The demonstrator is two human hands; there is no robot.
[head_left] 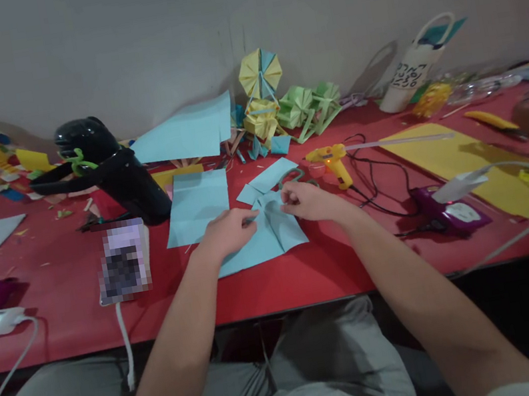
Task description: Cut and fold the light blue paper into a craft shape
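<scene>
left hand: fingers pinched on blue paper, left side of fold
right hand: fingers pinched on same paper, top right
paper: flat on red worktop, front centre, part folded
behind: glue gun, blue sheet
left: phone

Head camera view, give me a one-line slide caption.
Both hands, left hand and right hand, press folds into a light blue paper sheet on a red table, yellow glue gun nearby.
</scene>
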